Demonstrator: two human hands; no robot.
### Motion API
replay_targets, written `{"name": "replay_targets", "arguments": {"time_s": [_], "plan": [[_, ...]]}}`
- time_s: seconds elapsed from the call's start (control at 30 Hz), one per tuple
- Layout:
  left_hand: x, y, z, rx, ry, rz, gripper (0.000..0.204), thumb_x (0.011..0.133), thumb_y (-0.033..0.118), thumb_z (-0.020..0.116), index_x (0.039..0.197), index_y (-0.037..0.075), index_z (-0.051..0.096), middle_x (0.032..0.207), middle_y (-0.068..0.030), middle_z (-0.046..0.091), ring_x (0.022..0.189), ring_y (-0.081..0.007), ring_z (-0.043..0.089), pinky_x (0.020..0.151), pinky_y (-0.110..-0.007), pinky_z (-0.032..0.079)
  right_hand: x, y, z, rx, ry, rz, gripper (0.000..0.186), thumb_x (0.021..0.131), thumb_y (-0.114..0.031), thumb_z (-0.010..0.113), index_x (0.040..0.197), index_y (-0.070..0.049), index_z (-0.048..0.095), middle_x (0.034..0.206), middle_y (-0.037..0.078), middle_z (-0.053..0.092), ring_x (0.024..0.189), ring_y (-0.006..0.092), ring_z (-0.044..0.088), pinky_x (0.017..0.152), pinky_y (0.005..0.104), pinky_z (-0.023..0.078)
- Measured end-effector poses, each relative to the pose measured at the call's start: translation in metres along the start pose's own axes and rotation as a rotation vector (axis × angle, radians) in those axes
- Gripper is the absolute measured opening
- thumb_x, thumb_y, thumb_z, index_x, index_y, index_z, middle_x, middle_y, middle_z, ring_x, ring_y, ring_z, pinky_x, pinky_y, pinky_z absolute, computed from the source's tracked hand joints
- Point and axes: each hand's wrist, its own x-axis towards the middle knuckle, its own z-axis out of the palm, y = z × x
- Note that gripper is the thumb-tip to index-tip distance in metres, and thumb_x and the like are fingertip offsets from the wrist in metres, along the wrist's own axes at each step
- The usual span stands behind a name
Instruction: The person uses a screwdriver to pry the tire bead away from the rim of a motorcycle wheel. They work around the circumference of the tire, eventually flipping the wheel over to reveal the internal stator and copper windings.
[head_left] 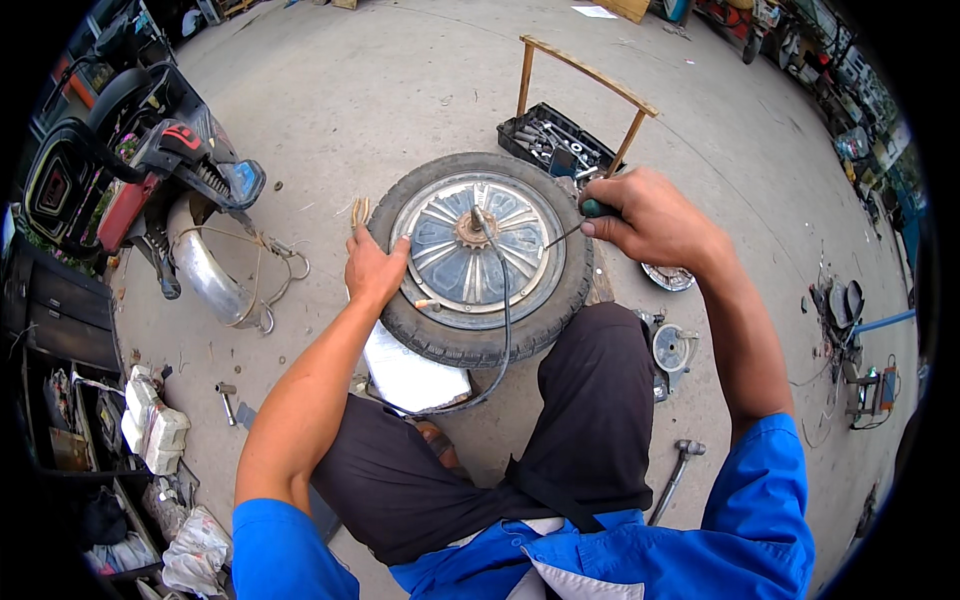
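A hub-motor wheel [425,330] with a black tyre lies flat in front of my knees, its ribbed metal cover facing up. From the axle [477,222] at its centre, a black cable [506,310] runs over the near edge of the tyre. My left hand [376,268] grips the tyre at the left, thumb on top. Closed around the green handle of a screwdriver [566,236], my right hand [648,218] is at the wheel's right side. The thin shaft slants down-left to the outer edge of the cover. Whether the tip touches a screw is too small to tell.
Beyond the wheel stands a black tool tray [540,112] with a wooden handle. A hammer [684,462] lies by my right knee, near a round metal part [672,348]. On the left are a scooter [180,160] and a socket wrench [226,400]. White block [410,375] under the wheel.
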Motion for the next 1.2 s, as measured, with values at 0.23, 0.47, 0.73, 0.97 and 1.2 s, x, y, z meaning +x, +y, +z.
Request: {"name": "replay_targets", "arguments": {"time_s": [0.23,0.47,0.73,0.97,1.2], "plan": [[0.000,0.002,-0.001,-0.005,-0.010,0.003,0.086,0.084,0.046,0.070,0.144,-0.007,0.039,0.139,-0.0298,0.048,0.127,-0.0453,0.051,0.107,-0.047,0.042,0.015,0.012,0.009,-0.230,0.159,-0.262,0.022,0.087,-0.020,0.072,0.096,-0.001,0.064,0.092,0.017,0.064,0.089,0.0412,0.062,0.075,0.0517,0.047],[-0.001,0.001,0.000,-0.013,0.002,0.008,0.084,0.085,0.046,0.070,0.143,-0.007,0.041,0.138,-0.0295,0.049,0.126,-0.0452,0.052,0.106,-0.047,0.042,0.025,-0.009,0.014,-0.336,0.082,-0.063,0.031,0.094,-0.030,0.066,0.089,0.000,0.058,0.085,0.017,0.065,0.085,0.0371,0.065,0.073,0.0486,0.049],[0.001,-0.003,0.002,-0.003,0.013,0.024,0.081,0.085,0.045,0.070,0.140,-0.007,0.043,0.135,-0.0293,0.051,0.123,-0.0457,0.054,0.104,-0.048,0.044,0.026,-0.015,0.034,-0.392,0.241,0.108,0.034,0.093,-0.031,0.066,0.083,0.001,0.061,0.070,0.019,0.066,0.071,0.0374,0.068,0.064,0.0492,0.051],[0.000,0.000,0.003,0.023,-0.010,0.029,0.089,0.086,0.045,0.068,0.148,-0.009,0.033,0.138,-0.0303,0.049,0.122,-0.0458,0.056,0.103,-0.048,0.046,0.024,-0.018,0.045,-0.386,0.338,0.267,0.035,0.092,-0.032,0.067,0.083,0.001,0.063,0.068,0.020,0.066,0.068,0.0391,0.067,0.062,0.0506,0.051],[-0.001,0.000,-0.001,0.035,-0.002,0.031,0.084,0.086,0.045,0.068,0.143,-0.009,0.037,0.134,-0.0299,0.050,0.121,-0.0457,0.056,0.102,-0.048,0.046,0.022,-0.014,0.032,-0.332,0.280,0.083,0.031,0.088,-0.029,0.072,0.089,0.000,0.062,0.084,0.018,0.067,0.084,0.0374,0.067,0.072,0.0485,0.051]]}}
